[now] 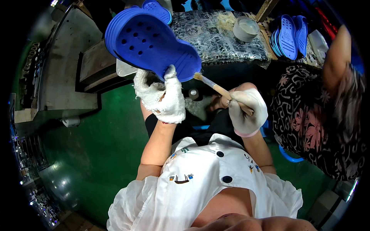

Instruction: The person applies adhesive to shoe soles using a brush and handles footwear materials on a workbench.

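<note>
tub [243,35] on wrapped table [189,30], contents unclear; gloved hands [165,96] [250,109] firm around blue sole [165,52], left, and brush [221,91], right

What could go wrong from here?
1. The left hand holds the blue perforated sole near its narrow end, so the wide end might tip or twist in that grip.
2. The brush in the right hand has its bristles at the sole's edge, near the left thumb; a slip could brush the glove.
</note>
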Available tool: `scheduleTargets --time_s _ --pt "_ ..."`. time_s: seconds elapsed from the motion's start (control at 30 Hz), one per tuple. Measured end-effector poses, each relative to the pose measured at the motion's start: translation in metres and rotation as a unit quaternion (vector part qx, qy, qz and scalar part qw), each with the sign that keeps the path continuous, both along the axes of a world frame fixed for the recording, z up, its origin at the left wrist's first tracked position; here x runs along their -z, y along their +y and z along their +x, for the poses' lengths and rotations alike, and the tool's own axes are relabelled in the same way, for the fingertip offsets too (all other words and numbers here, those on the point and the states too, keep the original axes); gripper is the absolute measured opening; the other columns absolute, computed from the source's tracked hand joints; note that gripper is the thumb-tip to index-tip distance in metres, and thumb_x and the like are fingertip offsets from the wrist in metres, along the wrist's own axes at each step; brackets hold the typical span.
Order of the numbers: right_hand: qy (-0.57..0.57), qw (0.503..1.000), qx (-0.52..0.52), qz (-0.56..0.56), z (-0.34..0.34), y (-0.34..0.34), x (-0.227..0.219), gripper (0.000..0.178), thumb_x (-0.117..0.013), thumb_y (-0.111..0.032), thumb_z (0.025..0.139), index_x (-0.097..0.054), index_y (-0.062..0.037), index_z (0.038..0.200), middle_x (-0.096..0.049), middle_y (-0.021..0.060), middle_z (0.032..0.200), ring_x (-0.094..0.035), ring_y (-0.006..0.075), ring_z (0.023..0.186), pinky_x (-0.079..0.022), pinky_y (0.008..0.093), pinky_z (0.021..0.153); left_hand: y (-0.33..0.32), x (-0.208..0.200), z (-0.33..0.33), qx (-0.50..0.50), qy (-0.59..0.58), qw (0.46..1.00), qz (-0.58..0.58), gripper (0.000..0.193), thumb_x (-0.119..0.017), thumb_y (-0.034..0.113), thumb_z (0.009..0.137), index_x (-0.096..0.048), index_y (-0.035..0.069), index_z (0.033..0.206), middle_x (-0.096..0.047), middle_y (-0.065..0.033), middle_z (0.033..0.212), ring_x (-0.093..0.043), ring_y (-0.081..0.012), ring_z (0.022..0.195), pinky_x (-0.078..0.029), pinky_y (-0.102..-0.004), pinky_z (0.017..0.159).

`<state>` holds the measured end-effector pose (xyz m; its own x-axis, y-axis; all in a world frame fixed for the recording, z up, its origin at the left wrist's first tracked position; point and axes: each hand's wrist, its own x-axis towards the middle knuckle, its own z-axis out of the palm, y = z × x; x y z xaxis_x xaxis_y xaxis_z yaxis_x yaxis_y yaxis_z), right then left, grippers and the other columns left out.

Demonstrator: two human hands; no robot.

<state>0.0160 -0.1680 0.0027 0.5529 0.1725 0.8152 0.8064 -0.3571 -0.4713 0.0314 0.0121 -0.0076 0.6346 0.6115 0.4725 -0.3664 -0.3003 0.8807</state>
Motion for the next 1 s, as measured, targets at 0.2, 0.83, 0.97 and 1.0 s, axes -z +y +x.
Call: scheduleTargets --time_s 0.2,0.83,0.97,1.0 --pt "-0.011 0.997 0.023 0.069 -0.005 0.0 0.003 0.024 -0.066 0.008 0.066 -0.06 -0.0001 0.088 -0.061 0.0083 0.069 -0.054 0.0211 0.052 -0.041 0.0278 0.048 -0.004 0.001 0.001 -0.011 -0.025 0.999 -0.042 0.038 -0.067 -0.001 0.075 -0.049 -0.004 0.108 -0.059 -0.0104 0.093 -0.057 -0.0147 0.079 -0.047 -0.0253 0.07" --pt "0.334 0.902 0.19 0.197 0.013 -0.04 0.17 0.008 -0.059 -0.002 0.08 -0.062 -0.001 0.088 -0.063 0.0085 0.074 -0.062 0.0139 0.066 -0.05 0.0259 0.064 -0.05 -0.015 0.041 0.187 0.082 0.972 -0.114 0.043 -0.068 0.005 0.08 -0.045 -0.003 0.115 -0.056 -0.0065 0.087 -0.051 -0.0073 0.065 -0.045 -0.0206 0.057" --pt "0.345 0.905 0.242 0.052 0.019 -0.041 0.158 0.014 -0.063 -0.02 0.079 -0.065 -0.0077 0.086 -0.065 0.015 0.081 -0.064 0.0301 0.076 -0.05 0.0364 0.069 -0.106 -0.022 0.066 0.406 0.165 0.897 -0.062 0.044 -0.068 0.012 0.081 -0.045 -0.005 0.115 -0.058 -0.0056 0.082 -0.054 -0.0082 0.065 -0.044 -0.0203 0.055" --pt "0.417 0.876 0.217 0.107 0.021 -0.048 0.18 0.016 -0.061 -0.022 0.08 -0.065 -0.0092 0.089 -0.065 0.0155 0.081 -0.063 0.0325 0.079 -0.05 0.0375 0.071 -0.131 -0.024 0.076 0.437 0.174 0.881 -0.041 0.045 -0.068 0.013 0.08 -0.045 -0.005 0.114 -0.058 -0.0056 0.08 -0.054 -0.0081 0.064 -0.044 -0.0206 0.055"
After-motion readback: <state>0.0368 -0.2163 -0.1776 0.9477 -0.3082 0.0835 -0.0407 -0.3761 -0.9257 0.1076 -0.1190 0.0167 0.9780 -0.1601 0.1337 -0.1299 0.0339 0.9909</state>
